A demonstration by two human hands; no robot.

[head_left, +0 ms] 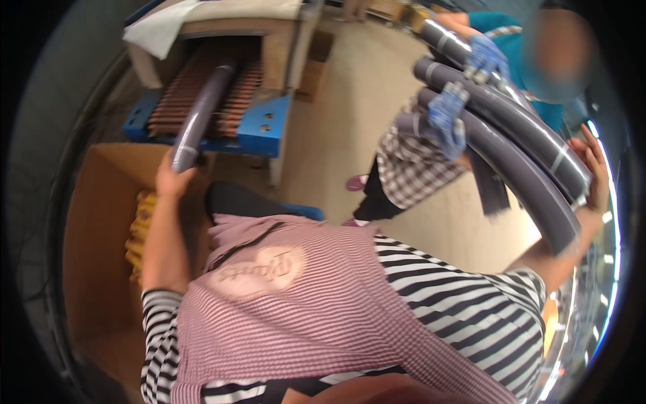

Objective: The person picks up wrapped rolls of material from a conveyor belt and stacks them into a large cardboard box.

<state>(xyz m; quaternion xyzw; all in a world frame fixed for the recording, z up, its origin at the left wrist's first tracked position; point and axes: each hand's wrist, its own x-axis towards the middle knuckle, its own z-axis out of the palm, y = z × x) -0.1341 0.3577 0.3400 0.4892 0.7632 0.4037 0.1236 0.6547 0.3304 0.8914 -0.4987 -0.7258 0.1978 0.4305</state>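
My left hand [173,176] is closed around the near end of a long grey roll [202,114] in shiny clear wrap. The roll's far part lies over a roller conveyor [176,101] under a frame opening. Out at the right, my right hand [595,172] cups the ends of several similar grey rolls [518,128], which also rest against my forearm. A person facing me grips the other ends of these rolls with blue-and-white gloved hands, one glove [486,59] above the other glove [447,120].
A large cardboard box [101,222] stands at my left, with yellow pieces [139,232] inside. The conveyor has a blue metal end frame [262,126] close by. White cloth [158,30] hangs over the structure above it. The person [548,64] stands at the right on the pale floor [350,121].
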